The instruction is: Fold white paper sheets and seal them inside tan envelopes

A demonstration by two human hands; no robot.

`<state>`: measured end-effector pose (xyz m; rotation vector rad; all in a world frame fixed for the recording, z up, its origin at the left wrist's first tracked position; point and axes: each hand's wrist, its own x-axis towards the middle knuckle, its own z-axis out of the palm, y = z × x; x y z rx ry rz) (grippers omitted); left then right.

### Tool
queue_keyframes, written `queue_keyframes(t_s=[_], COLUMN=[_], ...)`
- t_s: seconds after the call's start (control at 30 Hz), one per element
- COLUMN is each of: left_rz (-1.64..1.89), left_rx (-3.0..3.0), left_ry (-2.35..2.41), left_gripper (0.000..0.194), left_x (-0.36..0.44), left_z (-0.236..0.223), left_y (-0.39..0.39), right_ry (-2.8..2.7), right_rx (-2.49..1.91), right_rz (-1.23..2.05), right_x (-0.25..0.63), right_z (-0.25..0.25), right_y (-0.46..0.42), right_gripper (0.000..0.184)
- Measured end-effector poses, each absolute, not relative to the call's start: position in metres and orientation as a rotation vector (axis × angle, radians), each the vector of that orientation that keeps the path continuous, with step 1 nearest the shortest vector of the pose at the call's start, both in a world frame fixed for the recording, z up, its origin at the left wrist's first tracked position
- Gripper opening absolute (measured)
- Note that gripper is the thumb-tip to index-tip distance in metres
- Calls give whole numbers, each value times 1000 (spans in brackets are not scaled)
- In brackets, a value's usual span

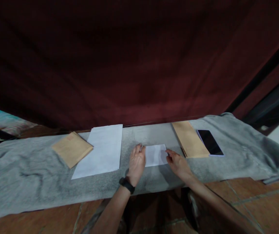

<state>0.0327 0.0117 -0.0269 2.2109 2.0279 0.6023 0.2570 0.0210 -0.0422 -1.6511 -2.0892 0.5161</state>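
Observation:
A small folded white paper lies on the grey cloth in front of me. My left hand rests flat on the paper's left edge, fingers stretched out and close together; a black band is on that wrist. My right hand presses its fingertips on the paper's right edge, fingers partly curled. Neither hand lifts the paper.
A stack of white sheets lies left of the hands, with a brown envelope overlapping its left side. To the right lie a second brown envelope and a dark phone. A dark red curtain hangs behind; tiled floor lies below.

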Motion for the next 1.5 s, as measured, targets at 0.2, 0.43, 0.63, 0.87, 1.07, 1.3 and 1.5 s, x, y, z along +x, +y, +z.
queue_keyframes(t_s=[0.2, 0.43, 0.63, 0.87, 1.07, 1.3, 1.5], left_rz=[447, 385, 341, 309, 350, 353, 382], left_rx=[2388, 2468, 2508, 2539, 2514, 2427, 2357], left_ry=[1925, 1831, 1863, 1853, 1848, 1906, 2036], left_gripper=[46, 53, 55, 56, 58, 56, 57], left_x=[58, 69, 70, 71, 71, 63, 55], left_z=[-35, -39, -46, -49, -53, -50, -52], left_y=[-5, -14, -13, -12, -11, -10, -11], right_ry=[-2135, -2178, -2241, -2456, -2459, -2448, -2394], right_rx=[-1660, -1645, -1548, -1397, -1448, -1430, -1442], right_rz=[546, 503, 215, 63, -7, -29, -79], right_x=[263, 267, 257, 227, 229, 229, 227], right_z=[-43, -40, -37, -63, -75, -72, -72], right_y=[27, 27, 32, 24, 22, 21, 18], right_gripper=[40, 38, 40, 57, 59, 57, 58])
